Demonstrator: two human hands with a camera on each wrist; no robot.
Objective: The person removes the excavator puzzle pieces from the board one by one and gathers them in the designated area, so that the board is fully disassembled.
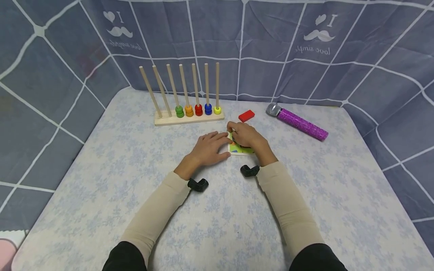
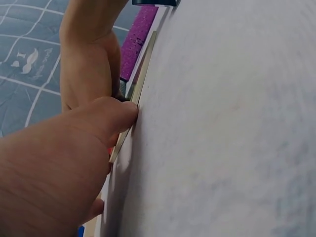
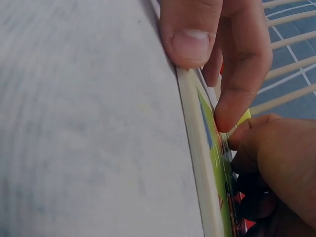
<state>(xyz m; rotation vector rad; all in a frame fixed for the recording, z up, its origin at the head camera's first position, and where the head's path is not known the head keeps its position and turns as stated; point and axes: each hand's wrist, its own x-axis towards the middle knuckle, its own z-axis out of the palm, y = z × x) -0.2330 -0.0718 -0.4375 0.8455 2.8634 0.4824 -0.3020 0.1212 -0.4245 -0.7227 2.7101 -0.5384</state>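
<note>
A small flat wooden picture board (image 1: 241,149) with a pale rim and a green printed face lies on the table. My left hand (image 1: 211,148) holds its near left corner. The thumb (image 3: 191,47) presses the wooden edge, and the index fingertip (image 3: 228,118) rests on the printed face. My right hand (image 1: 246,135) is over the far part of the board, its fingers bent down with the tips at the face. That hand covers much of the picture, and I cannot tell whether it pinches a piece there.
Behind the board lies a red block (image 1: 246,116). A purple glittery microphone (image 1: 301,124) lies at the back right. At the back left stands a wooden peg rack (image 1: 190,119) with tall rods and coloured rings. A patterned curtain (image 1: 264,45) hangs behind the table.
</note>
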